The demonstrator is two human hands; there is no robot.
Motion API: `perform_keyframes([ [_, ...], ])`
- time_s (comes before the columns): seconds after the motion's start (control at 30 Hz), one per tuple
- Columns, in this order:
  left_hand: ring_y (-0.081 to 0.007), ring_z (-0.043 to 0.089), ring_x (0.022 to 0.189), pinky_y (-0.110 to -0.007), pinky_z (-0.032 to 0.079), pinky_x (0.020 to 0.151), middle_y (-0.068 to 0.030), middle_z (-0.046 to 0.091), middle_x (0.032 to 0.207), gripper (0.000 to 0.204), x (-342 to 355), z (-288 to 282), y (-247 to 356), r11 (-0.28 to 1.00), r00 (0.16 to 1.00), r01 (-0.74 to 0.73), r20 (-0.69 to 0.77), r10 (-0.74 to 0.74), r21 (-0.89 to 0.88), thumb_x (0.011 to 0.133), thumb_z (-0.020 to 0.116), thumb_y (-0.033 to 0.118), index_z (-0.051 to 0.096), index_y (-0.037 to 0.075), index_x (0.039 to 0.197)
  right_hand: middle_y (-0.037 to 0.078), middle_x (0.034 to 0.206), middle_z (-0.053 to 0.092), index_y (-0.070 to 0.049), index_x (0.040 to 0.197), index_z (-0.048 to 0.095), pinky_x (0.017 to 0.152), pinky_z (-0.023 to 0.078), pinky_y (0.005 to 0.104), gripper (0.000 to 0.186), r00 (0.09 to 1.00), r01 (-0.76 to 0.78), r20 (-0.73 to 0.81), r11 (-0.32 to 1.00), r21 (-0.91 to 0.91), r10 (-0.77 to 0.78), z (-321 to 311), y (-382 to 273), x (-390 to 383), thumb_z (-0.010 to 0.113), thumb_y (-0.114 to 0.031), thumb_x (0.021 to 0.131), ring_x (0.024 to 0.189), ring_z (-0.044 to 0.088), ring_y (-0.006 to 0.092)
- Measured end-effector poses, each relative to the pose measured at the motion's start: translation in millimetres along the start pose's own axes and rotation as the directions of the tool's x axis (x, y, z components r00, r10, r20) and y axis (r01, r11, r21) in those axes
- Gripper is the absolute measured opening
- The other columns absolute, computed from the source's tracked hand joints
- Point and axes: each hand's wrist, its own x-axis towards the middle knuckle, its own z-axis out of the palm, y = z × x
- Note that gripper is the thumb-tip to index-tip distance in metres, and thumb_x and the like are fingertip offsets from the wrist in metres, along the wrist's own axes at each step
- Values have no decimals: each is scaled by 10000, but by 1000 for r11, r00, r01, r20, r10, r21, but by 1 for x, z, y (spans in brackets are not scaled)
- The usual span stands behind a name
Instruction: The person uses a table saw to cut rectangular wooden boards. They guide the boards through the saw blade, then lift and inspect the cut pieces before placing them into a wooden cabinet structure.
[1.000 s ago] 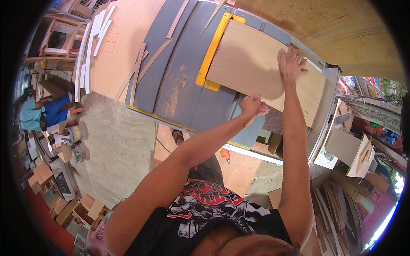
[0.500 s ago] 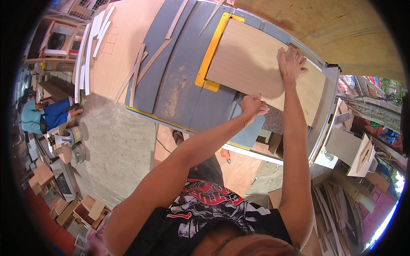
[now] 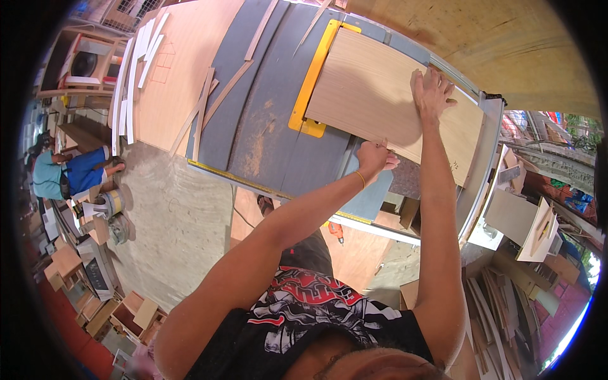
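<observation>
A light wooden board (image 3: 358, 82) lies on the grey saw table (image 3: 269, 158), beside a yellow plate (image 3: 307, 114) along its left end. My right hand (image 3: 434, 95) rests on the board's far right part, fingers spread and bent toward the far edge. My left hand (image 3: 377, 158) is closed at the board's near edge, fingers curled against it; some fingertips are hidden. Thin wooden strips (image 3: 221, 98) lie farther left on the table.
A plywood sheet (image 3: 180, 101) with white strips (image 3: 130, 88) extends left. A co-worker (image 3: 69, 171) is at the far left beside buckets (image 3: 111, 202). An orange drill (image 3: 335, 233) lies below the table. Stacked offcuts (image 3: 487, 304) and panels stand at the right.
</observation>
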Motion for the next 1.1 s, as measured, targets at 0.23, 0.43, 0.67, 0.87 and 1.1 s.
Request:
perform_keyframes([
  [0.23,-256,743,661,-336,650,580,-204,716,806,371,2,1,0,1000,1000,-5,-5,5,-4,1043,537,203,656,-123,913,125,1597,338,-270,1505,458,1083,99,817,696,1000,-7,15,1000,-3,8,-2,-2,1,428,-655,927,1498,139,489],
  [0.43,-255,742,654,-336,650,574,-202,715,804,365,3,1,-1,1000,1000,-13,-14,13,-12,1041,540,197,656,-122,906,122,1594,343,-270,1494,471,1080,100,817,690,1000,15,-1,1000,9,-15,1,-1,3,436,-653,921,1505,138,468],
  [0.67,-267,745,710,-334,655,615,-220,713,857,427,4,2,1,1000,1000,-8,5,7,14,1057,523,246,641,-147,939,124,1587,353,-276,1482,482,1076,114,813,679,1000,8,-15,1000,-5,-9,5,1,6,428,-660,924,1501,151,461],
  [0.87,-253,740,647,-334,648,561,-205,714,807,370,6,4,1,1000,1000,-16,-24,16,-15,1040,547,193,653,-127,888,121,1589,349,-276,1480,482,1079,114,809,678,1000,11,-13,1000,-21,-12,6,1,7,415,-667,930,1501,154,455],
  [1.1,-257,739,644,-337,652,565,-209,715,814,365,3,5,5,1000,999,-15,-30,15,5,1038,551,191,659,-128,899,138,1586,351,-275,1483,477,1071,117,820,682,1000,18,-17,1000,-7,-18,6,3,9,451,-673,929,1490,186,471],
])
